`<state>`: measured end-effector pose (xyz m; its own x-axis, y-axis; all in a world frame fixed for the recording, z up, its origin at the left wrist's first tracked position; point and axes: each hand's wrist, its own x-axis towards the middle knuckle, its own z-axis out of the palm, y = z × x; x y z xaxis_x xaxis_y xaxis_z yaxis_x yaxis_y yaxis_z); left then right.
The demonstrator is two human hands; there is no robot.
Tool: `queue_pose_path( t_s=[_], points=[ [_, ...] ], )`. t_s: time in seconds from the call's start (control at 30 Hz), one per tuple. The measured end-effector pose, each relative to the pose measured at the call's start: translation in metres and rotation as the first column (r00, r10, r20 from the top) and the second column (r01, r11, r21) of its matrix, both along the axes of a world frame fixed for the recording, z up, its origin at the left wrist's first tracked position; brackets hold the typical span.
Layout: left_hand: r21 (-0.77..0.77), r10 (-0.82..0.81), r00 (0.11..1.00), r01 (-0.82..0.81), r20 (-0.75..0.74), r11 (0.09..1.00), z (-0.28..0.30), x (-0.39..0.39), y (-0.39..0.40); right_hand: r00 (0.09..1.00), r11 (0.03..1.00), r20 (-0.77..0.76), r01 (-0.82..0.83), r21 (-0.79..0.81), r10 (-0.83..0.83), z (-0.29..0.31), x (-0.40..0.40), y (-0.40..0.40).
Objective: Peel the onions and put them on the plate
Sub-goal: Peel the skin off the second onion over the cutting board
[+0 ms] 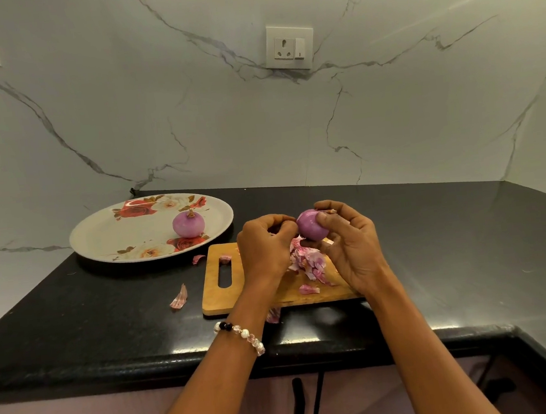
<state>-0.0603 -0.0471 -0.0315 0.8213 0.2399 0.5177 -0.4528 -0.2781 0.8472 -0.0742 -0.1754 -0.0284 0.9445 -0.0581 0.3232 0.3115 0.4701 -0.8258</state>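
Onion [312, 225] held above cutting board [273, 290], my right hand [352, 249] cupping it, fingers curled round. My left hand [264, 247] pinches skin at its side. Second peeled onion [188, 224] sits on plate [101, 236]. Peels [308, 261] heaped on board.

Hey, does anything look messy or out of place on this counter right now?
A few onion skins have strayed off the cutting board onto the black counter: one curled piece to the board's left, a small one near the plate, another at the board's front edge. Otherwise nothing odd; the main peel pile sits on the board.
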Motion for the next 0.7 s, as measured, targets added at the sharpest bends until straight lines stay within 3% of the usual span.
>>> queue_pose_path(
  t_s=[0.2,0.53,0.7],
  points=[
    [-0.186,-0.09,0.995,0.083,-0.032,0.979,0.0011,0.0008,-0.0018,0.998,0.991,0.02,-0.061,0.119,0.059,0.0035,-0.0004,-0.0025],
    [-0.105,-0.185,0.983,0.184,-0.006,0.977,0.0006,-0.0005,-0.006,0.994,0.966,-0.068,-0.061,0.253,0.08,-0.0003,0.0045,-0.0085],
    [-0.102,-0.216,0.976,0.212,-0.027,0.972,0.0001,-0.0001,-0.007,0.996,0.97,-0.081,0.053,0.238,-0.034,0.0025,0.002,-0.0052]
  ],
)
